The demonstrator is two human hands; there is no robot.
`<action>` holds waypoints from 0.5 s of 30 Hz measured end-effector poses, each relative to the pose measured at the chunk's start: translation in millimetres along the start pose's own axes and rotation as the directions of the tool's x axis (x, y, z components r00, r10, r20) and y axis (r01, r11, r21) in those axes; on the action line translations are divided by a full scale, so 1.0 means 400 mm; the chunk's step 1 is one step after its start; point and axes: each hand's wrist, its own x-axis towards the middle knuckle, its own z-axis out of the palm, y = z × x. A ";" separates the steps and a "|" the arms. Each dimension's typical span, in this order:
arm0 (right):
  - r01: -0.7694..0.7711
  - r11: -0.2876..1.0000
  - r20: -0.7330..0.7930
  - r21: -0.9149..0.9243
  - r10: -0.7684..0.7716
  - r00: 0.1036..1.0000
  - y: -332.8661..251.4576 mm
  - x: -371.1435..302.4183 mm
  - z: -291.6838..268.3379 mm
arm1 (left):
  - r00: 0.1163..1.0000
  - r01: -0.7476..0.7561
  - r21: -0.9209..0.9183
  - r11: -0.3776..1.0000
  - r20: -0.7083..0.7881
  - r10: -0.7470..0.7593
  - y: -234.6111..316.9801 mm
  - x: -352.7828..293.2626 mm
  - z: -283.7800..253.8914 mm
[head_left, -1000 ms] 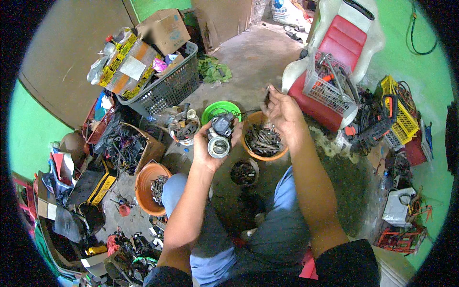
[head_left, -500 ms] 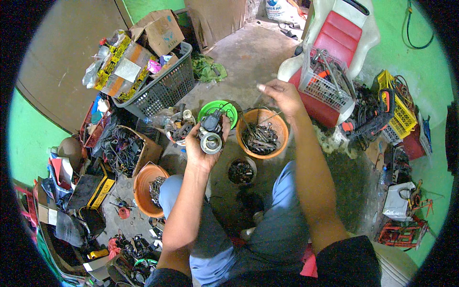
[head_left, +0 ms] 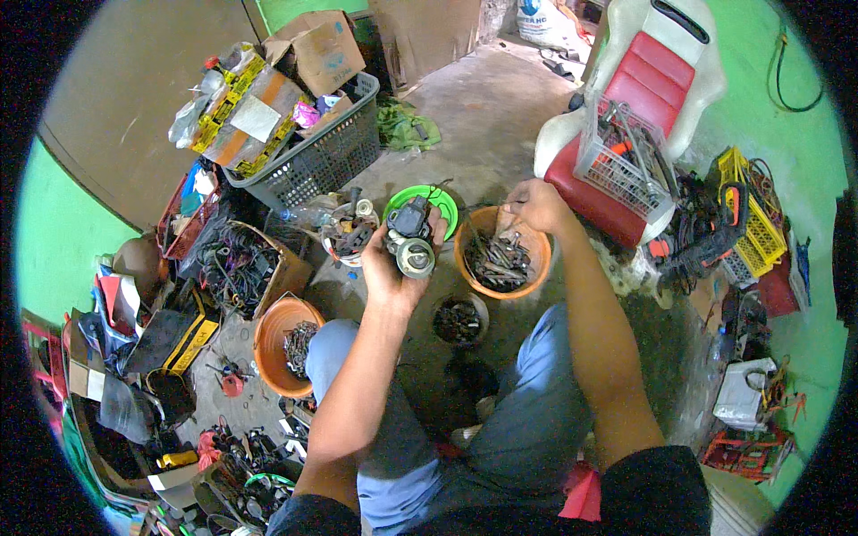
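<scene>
Left hand (head_left: 386,268) clamped round a grey motor part (head_left: 411,239), held up just left of the orange bowl (head_left: 471,272), right hand (head_left: 534,204) over its far rim, fingers curled, grip unclear, green bowl (head_left: 442,201) just behind.

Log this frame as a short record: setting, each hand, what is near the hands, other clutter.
setting: person seated on a concrete floor among sorted scrap parts
left hand: raised, gripping a metal part with a round silver end
right hand: over the far rim of the orange bowl, fingers pinched; what they hold cannot be made out
orange bowl contents: dark metal pieces
near hands: green bowl, small dark bowl, second orange bowl
clutter: grey basket, red-and-white seat
</scene>
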 end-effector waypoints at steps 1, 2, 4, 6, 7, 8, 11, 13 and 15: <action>0.041 0.999 0.002 0.032 -0.041 0.999 -0.020 -0.004 0.004 | 0.999 -0.003 -0.009 1.000 0.036 0.003 0.006 0.008 -0.016; 0.098 0.989 0.014 0.110 -0.100 0.995 -0.059 -0.017 0.002 | 0.997 -0.007 -0.022 1.000 0.072 0.009 0.012 0.013 -0.026; 0.210 0.937 0.038 0.278 -0.229 0.973 -0.169 -0.062 0.003 | 0.997 -0.073 -0.074 0.995 -0.038 0.070 0.017 0.004 -0.011; 0.214 0.884 0.075 0.416 -0.267 0.961 -0.251 -0.113 0.015 | 0.987 -0.137 -0.065 0.988 -0.094 0.131 0.021 0.013 -0.019; 0.259 0.891 0.052 0.374 -0.298 0.953 -0.272 -0.122 0.040 | 0.987 -0.139 -0.041 0.989 -0.085 0.135 0.027 0.014 -0.026; 0.304 0.905 0.027 0.297 -0.326 0.945 -0.344 -0.155 0.022 | 0.983 -0.157 0.008 0.988 -0.095 0.157 0.027 0.017 -0.026; 0.441 0.870 -0.050 0.222 -0.442 0.896 -0.395 -0.171 0.074 | 0.967 -0.179 0.193 0.965 -0.146 0.209 0.018 0.014 -0.025; 0.473 0.867 -0.087 0.155 -0.465 0.881 -0.405 -0.176 0.106 | 0.957 -0.179 0.244 0.953 -0.182 0.226 0.017 0.014 -0.028; 0.519 0.845 -0.156 0.131 -0.499 0.852 -0.393 -0.164 0.133 | 0.969 -0.160 0.218 0.963 -0.152 0.195 0.019 0.017 -0.032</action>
